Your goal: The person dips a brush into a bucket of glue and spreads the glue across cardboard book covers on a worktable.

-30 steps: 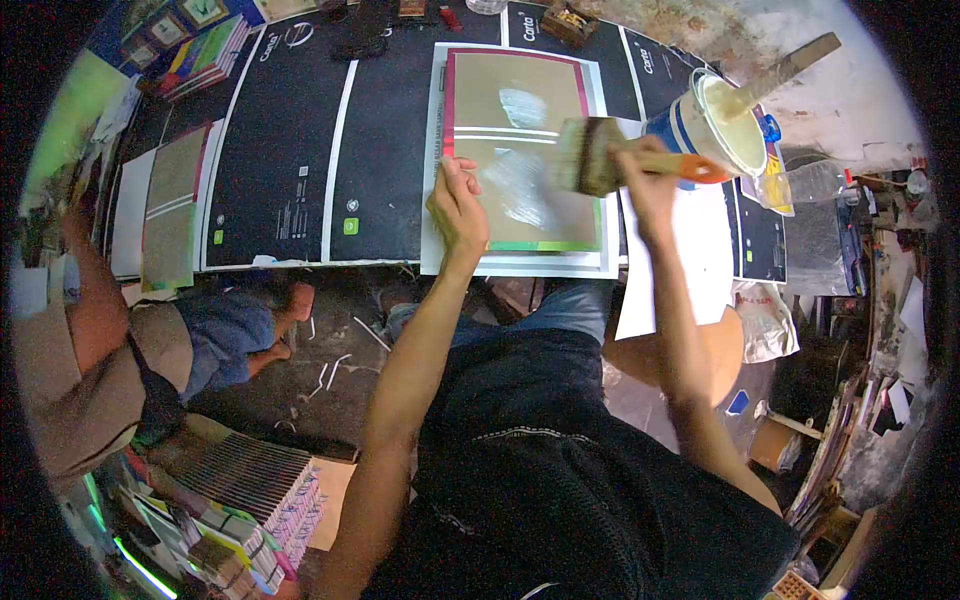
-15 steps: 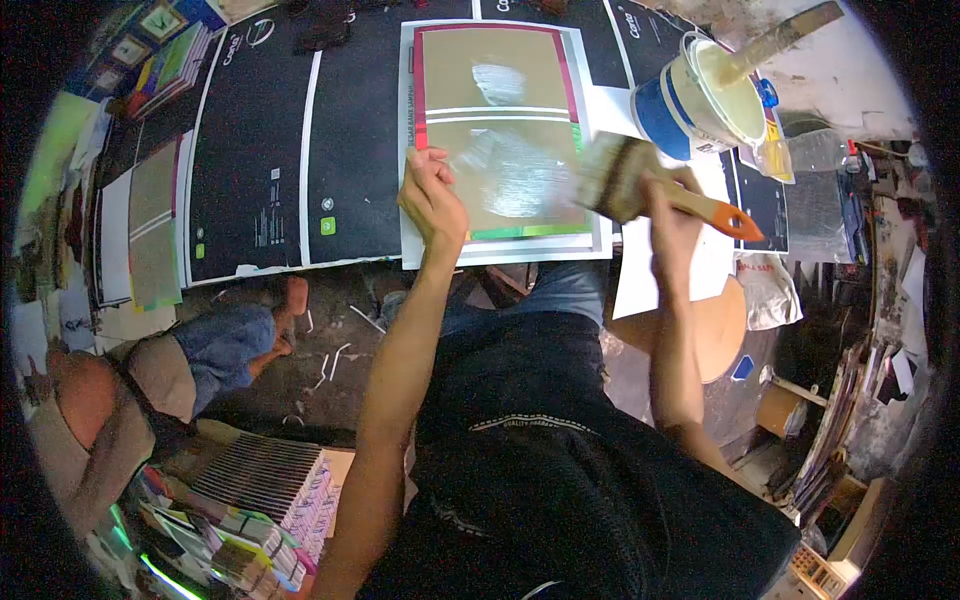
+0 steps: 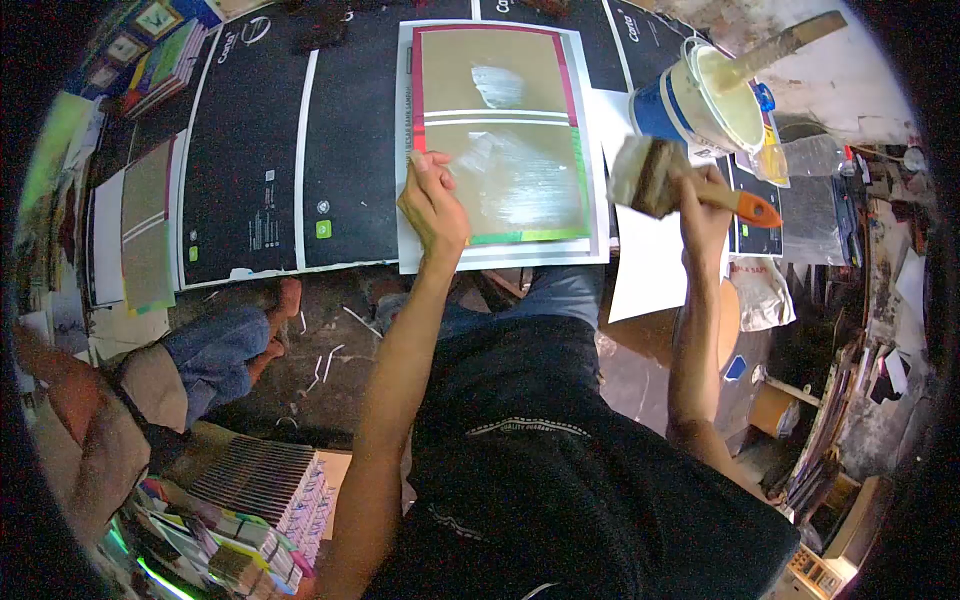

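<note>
A flat cover panel (image 3: 490, 85) of two greyish-brown boards with red and green edges lies on white paper on the table. Wet white streaks of paste (image 3: 530, 190) shine on both boards. My left hand (image 3: 435, 205) is closed with curled fingers at the panel's left edge, holding it down. My right hand (image 3: 704, 205) grips the handle of a wide paintbrush (image 3: 660, 180) with an orange handle end. The brush is raised to the right of the panel, its whitened bristles pointing left, just below a blue-and-white bucket (image 3: 665, 110).
A second brush (image 3: 790, 45) leans in the bucket. White sheets (image 3: 650, 260) lie at the table's right front. Black printed board (image 3: 250, 150) covers the table. A similar panel (image 3: 150, 220) lies at far left. Another person's leg (image 3: 215, 350) and stacked books (image 3: 250, 480) are at lower left.
My right hand has moved right with the paintbrush, away from the panel's right edge. The paste streaks on the lower board reach farther right. My left hand stays nearly in place.
</note>
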The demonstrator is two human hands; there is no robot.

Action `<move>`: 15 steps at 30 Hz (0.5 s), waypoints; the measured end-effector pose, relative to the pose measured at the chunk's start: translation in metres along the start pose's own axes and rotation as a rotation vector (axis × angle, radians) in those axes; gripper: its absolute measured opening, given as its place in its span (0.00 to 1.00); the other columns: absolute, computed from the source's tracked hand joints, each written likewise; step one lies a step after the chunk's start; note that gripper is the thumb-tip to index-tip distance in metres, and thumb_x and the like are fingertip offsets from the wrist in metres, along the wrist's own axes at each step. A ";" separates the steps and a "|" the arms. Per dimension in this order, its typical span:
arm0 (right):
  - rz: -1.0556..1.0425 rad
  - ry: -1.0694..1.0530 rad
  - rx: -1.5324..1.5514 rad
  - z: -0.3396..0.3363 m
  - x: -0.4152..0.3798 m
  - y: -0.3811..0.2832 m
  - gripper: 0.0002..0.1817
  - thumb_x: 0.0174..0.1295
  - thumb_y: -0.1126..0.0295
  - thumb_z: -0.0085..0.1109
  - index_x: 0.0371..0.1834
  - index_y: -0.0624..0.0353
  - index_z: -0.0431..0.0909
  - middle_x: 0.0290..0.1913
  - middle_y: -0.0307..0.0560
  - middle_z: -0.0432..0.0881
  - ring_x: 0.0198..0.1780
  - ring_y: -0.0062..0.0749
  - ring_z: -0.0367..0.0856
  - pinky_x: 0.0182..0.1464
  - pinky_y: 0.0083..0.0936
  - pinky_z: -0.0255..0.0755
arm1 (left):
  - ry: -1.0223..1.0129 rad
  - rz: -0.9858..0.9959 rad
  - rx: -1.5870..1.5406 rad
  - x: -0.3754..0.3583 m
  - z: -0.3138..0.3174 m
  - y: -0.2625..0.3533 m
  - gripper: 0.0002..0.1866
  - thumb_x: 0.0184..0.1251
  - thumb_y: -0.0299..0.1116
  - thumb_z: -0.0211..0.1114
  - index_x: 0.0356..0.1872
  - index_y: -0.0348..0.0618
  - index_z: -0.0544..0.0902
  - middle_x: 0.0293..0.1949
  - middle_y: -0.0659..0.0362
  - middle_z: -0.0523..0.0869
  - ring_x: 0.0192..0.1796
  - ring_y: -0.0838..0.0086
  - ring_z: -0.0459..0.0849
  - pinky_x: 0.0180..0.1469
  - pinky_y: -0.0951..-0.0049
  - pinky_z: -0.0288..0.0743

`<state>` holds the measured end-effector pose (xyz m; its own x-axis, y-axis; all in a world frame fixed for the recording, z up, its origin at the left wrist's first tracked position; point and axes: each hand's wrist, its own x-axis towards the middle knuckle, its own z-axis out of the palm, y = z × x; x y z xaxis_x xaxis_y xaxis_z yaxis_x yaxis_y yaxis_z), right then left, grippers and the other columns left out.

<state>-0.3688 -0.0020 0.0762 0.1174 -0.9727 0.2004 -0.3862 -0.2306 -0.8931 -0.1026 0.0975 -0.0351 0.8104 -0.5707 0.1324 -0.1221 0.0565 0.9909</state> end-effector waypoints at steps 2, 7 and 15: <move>0.006 -0.031 0.061 0.029 0.007 -0.020 0.09 0.59 0.69 0.63 0.30 0.61 0.73 0.29 0.37 0.76 0.30 0.17 0.72 0.32 0.16 0.67 | -0.008 0.021 0.053 -0.001 0.001 0.003 0.27 0.78 0.47 0.40 0.32 0.36 0.80 0.17 0.64 0.70 0.22 0.80 0.67 0.26 0.75 0.59; -0.243 -0.567 -0.158 0.106 0.020 -0.016 0.11 0.58 0.67 0.63 0.34 0.62 0.74 0.30 0.42 0.77 0.34 0.24 0.74 0.38 0.23 0.69 | -0.025 0.056 0.124 -0.002 -0.002 0.011 0.25 0.78 0.45 0.40 0.32 0.37 0.79 0.16 0.61 0.71 0.21 0.76 0.70 0.26 0.71 0.62; -0.342 -0.204 -0.543 0.065 0.096 -0.011 0.13 0.58 0.63 0.63 0.33 0.64 0.79 0.26 0.44 0.80 0.28 0.24 0.77 0.31 0.26 0.70 | -0.059 0.051 0.092 0.001 0.002 0.010 0.20 0.77 0.40 0.42 0.32 0.37 0.77 0.15 0.58 0.69 0.19 0.71 0.72 0.24 0.68 0.63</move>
<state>-0.2940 -0.0910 0.0786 0.4645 -0.8302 0.3083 -0.6954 -0.5575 -0.4534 -0.1045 0.0961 -0.0250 0.7670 -0.6163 0.1786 -0.2169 0.0129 0.9761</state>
